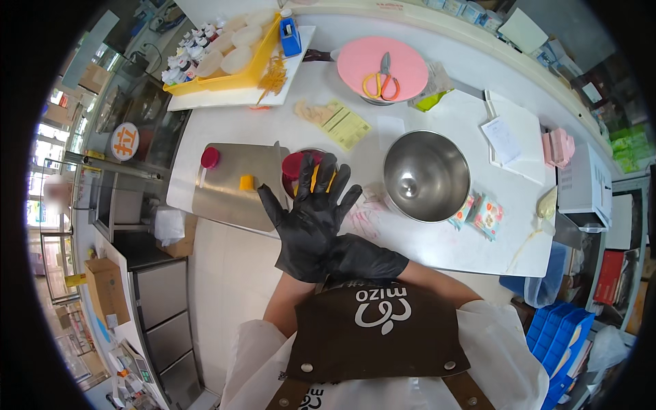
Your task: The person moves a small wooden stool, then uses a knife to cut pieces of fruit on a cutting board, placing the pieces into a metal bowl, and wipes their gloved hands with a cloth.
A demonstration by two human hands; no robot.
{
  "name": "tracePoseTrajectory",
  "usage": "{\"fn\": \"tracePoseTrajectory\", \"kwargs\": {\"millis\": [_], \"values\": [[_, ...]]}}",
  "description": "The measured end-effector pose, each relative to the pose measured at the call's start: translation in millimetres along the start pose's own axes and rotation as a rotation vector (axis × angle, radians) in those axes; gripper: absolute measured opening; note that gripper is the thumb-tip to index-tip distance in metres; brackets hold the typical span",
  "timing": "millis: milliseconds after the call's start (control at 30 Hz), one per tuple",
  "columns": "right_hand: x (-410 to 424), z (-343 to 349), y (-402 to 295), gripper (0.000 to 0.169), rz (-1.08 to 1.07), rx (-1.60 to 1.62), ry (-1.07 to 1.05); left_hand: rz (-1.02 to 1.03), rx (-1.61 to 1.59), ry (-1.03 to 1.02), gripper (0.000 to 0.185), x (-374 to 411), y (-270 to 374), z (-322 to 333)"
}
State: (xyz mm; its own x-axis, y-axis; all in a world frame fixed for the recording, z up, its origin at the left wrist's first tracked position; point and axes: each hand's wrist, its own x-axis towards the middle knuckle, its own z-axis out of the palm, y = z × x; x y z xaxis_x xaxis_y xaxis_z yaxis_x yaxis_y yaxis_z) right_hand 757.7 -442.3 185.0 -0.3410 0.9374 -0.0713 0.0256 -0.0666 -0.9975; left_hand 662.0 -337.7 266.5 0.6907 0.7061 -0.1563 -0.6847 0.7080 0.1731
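Observation:
Both hands wear black gloves. My left hand (310,215) is raised over the white worktable, thumb and fingers spread and holding nothing. My right hand (353,256) meets it at the wrist; its fingers are hidden. Behind the left fingers, partly covered, a bowl (285,179) contains magenta and yellow pieces. On a metal sheet (230,200) to the left lie a small yellow block (247,182) and a round magenta piece (210,158). To the right of the hands stands a large stainless steel mixing bowl (426,177) with no contents visible.
Scissors (382,79) lie on a pink turntable (353,64) at the back. A yellow tray (225,88) with bottles and tubs stands back left, near a blue tape dispenser (290,38). Patterned packets (487,218) lie beside the mixing bowl; a piping bag (547,205) is at far right.

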Motion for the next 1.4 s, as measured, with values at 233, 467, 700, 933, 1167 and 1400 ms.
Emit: {"fn": "tracePoseTrajectory", "kwargs": {"millis": [233, 467, 700, 933, 1167, 1400], "values": [[14, -24, 2, 0.031, -0.388, -0.420, 0.234, -0.044, 0.031, -0.024, 0.089, 6, 35, -12], [11, -51, -26, 0.015, 0.046, -0.296, 0.605, -0.388, 0.219, 0.041, 0.093, 4, 52, -31], [-15, -59, -12, 0.013, -0.021, -0.448, 0.694, -0.563, 0.193, 0.070, 0.089, -3, 39, -36], [-35, -68, -12, 0.014, 0.056, -0.251, 0.778, -0.516, 0.204, 0.064, 0.100, -17, 14, -16], [-64, -91, -20, 0.020, -0.107, -0.523, 0.537, -0.639, 0.371, 0.110, 0.102, -17, -13, -1], [-101, -102, -37, 0.011, -0.163, -0.607, 0.657, -0.639, 0.515, 0.050, 0.111, -25, -48, 8]]}}
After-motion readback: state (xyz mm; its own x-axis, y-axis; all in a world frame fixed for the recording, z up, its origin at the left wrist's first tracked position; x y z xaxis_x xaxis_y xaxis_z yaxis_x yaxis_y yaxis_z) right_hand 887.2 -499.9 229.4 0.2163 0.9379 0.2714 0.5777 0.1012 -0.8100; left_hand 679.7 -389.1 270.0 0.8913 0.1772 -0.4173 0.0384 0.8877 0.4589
